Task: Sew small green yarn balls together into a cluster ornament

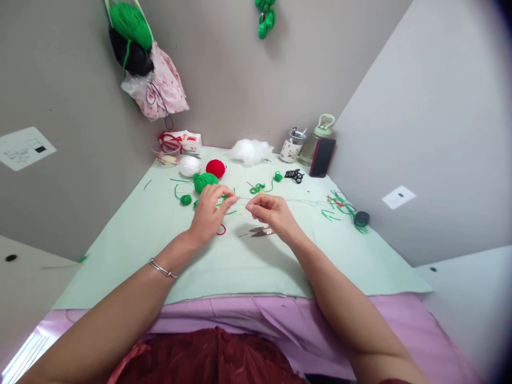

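My left hand (pixel 212 209) is closed in a pinch, thumb against fingertips, on a thin grey strand (pixel 298 200), thread or wire. That strand runs past the other hand and across the table to the right. My right hand (pixel 274 211) also pinches, a short gap away; a fine end shows at its fingertips, too small to identify. Below it lie thread snips (pixel 261 232), partly covered by the hand. Just behind my left hand sits a green yarn ball (pixel 205 182). A red yarn loop (pixel 221 229) lies beside its wrist.
Red yarn (pixel 215 168), white yarn (pixel 190 166) and white stuffing (pixel 251 152) lie toward the back. Green-handled scissors (pixel 258 189) and a black claw clip (pixel 295 175) are beyond my right hand. A phone (pixel 322 158) leans on a bottle (pixel 308 152). Yarn scraps (pixel 336 205) and black tape (pixel 361 219) lie right.
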A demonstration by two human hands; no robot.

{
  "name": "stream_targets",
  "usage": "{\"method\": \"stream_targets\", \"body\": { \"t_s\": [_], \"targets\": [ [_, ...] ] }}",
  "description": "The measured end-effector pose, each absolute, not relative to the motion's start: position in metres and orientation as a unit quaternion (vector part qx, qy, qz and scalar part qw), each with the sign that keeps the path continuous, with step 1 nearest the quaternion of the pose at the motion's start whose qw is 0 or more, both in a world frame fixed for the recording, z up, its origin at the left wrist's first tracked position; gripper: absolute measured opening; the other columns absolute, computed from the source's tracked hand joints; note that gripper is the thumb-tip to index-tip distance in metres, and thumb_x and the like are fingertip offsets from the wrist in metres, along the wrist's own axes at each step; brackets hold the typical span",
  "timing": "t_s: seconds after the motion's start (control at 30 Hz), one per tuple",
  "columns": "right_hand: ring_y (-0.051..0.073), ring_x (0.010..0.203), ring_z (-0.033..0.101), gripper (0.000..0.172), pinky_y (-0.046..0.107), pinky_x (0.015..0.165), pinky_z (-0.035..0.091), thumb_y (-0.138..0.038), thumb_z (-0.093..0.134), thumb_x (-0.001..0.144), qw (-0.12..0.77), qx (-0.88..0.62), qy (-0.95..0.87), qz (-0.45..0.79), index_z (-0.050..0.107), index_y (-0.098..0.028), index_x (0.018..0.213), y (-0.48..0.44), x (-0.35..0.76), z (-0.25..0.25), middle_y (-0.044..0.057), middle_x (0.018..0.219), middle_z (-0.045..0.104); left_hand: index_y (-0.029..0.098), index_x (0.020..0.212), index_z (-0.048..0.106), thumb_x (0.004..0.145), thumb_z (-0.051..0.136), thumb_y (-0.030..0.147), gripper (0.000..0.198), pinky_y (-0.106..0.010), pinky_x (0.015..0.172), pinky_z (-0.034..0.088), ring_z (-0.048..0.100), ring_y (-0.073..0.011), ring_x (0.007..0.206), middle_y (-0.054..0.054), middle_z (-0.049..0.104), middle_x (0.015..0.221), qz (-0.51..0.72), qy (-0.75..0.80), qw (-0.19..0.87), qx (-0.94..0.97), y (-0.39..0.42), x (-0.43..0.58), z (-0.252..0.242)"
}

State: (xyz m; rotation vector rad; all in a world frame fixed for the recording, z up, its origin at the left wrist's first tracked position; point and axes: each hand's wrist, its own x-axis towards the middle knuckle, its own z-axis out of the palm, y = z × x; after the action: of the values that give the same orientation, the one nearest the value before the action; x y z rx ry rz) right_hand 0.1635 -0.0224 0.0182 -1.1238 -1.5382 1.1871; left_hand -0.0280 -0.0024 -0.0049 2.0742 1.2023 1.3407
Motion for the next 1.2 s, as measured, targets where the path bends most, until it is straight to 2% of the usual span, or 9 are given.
{"method": "stream_targets", "body": {
  "t_s": [0.17, 0.27, 0.37, 0.57, 0.67, 0.77, 0.87, 1.0, 1.2],
  "targets": [
    [0.009, 0.051, 0.045, 0.021, 0.024, 0.048, 0.031, -0.036, 0.074, 0.072, 0.551, -0.498, -0.560, 0.368, 0.065, -0.017, 0.073, 0.002, 0.202, 0.017, -0.002, 0.057, 0.057, 0.025, 0.084, 0.071, 0.086, 0.068, 0.033, 0.009, -0.039, 0.095, 0.036, 0.054, -0.0239, 0.097, -0.003, 0.068, 0.092, 0.476, 0.472, 0.158, 0.725, 0.006, -0.039, -0.002],
    [0.008, 0.052, 0.044, 0.019, 0.026, 0.049, 0.031, -0.034, 0.071, 0.078, 0.671, -0.506, -0.477, 0.259, 0.062, -0.018, 0.079, 0.015, 0.236, 0.023, -0.002, 0.062, 0.057, 0.026, 0.077, 0.075, 0.083, 0.070, 0.034, 0.011, -0.040, 0.095, 0.032, 0.054, -0.0235, 0.093, -0.002, 0.069, 0.087, 0.374, 0.449, 0.207, 0.785, 0.006, -0.037, -0.006],
    [0.008, 0.053, 0.044, 0.021, 0.028, 0.050, 0.031, -0.036, 0.070, 0.081, 0.697, -0.502, -0.448, 0.248, 0.058, -0.018, 0.081, 0.018, 0.250, 0.027, -0.001, 0.066, 0.055, 0.026, 0.074, 0.075, 0.078, 0.074, 0.035, 0.010, -0.039, 0.092, 0.031, 0.054, -0.0240, 0.093, -0.002, 0.070, 0.083, 0.248, 0.402, 0.257, 0.843, 0.000, -0.030, -0.012],
    [0.009, 0.052, 0.045, 0.021, 0.025, 0.049, 0.033, -0.038, 0.071, 0.080, 0.622, -0.482, -0.539, 0.300, 0.063, -0.019, 0.079, 0.004, 0.207, 0.018, -0.002, 0.062, 0.057, 0.023, 0.069, 0.068, 0.081, 0.064, 0.022, 0.013, -0.038, 0.087, 0.033, 0.053, -0.0233, 0.086, -0.003, 0.067, 0.076, 0.179, 0.365, 0.272, 0.872, -0.007, -0.023, -0.025],
    [0.010, 0.053, 0.046, 0.022, 0.025, 0.049, 0.035, -0.039, 0.072, 0.079, 0.572, -0.468, -0.575, 0.352, 0.065, -0.018, 0.078, -0.006, 0.185, 0.016, -0.002, 0.060, 0.057, 0.022, 0.073, 0.066, 0.084, 0.059, 0.022, 0.013, -0.038, 0.085, 0.036, 0.053, -0.0231, 0.087, -0.004, 0.067, 0.079, 0.215, 0.357, 0.284, 0.864, -0.008, -0.022, -0.022],
    [0.009, 0.052, 0.045, 0.023, 0.025, 0.050, 0.035, -0.039, 0.073, 0.078, 0.539, -0.453, -0.591, 0.393, 0.066, -0.018, 0.076, -0.014, 0.175, 0.017, -0.002, 0.059, 0.057, 0.021, 0.083, 0.063, 0.089, 0.054, 0.026, 0.012, -0.034, 0.080, 0.041, 0.057, -0.0203, 0.085, -0.003, 0.067, 0.085, 0.306, 0.371, 0.374, 0.793, -0.009, -0.022, -0.013],
    [0.009, 0.052, 0.043, 0.025, 0.025, 0.050, 0.034, -0.041, 0.075, 0.078, 0.518, -0.448, -0.595, 0.420, 0.066, -0.018, 0.076, -0.019, 0.171, 0.018, -0.003, 0.058, 0.057, 0.021, 0.094, 0.062, 0.087, 0.062, 0.034, 0.015, -0.030, 0.080, 0.045, 0.062, -0.0174, 0.084, -0.001, 0.068, 0.085, 0.431, 0.370, 0.477, 0.671, -0.010, -0.022, -0.003],
    [0.009, 0.052, 0.043, 0.024, 0.024, 0.050, 0.034, -0.039, 0.075, 0.079, 0.493, -0.441, -0.606, 0.441, 0.067, -0.017, 0.077, -0.024, 0.167, 0.018, -0.003, 0.059, 0.058, 0.020, 0.108, 0.068, 0.076, 0.077, 0.038, 0.037, -0.029, 0.081, 0.048, 0.064, -0.0163, 0.086, -0.001, 0.070, 0.086, 0.503, 0.376, 0.535, 0.566, -0.010, -0.022, 0.001],
    [0.009, 0.055, 0.044, 0.026, 0.024, 0.052, 0.033, -0.041, 0.073, 0.081, 0.470, -0.431, -0.636, 0.435, 0.067, -0.017, 0.076, -0.030, 0.160, 0.020, -0.003, 0.060, 0.056, 0.019, 0.091, 0.075, 0.071, 0.082, 0.038, 0.029, -0.028, 0.081, 0.049, 0.064, -0.0159, 0.084, -0.003, 0.072, 0.088, 0.522, 0.373, 0.528, 0.556, -0.015, -0.016, 0.000]
  ]
}}
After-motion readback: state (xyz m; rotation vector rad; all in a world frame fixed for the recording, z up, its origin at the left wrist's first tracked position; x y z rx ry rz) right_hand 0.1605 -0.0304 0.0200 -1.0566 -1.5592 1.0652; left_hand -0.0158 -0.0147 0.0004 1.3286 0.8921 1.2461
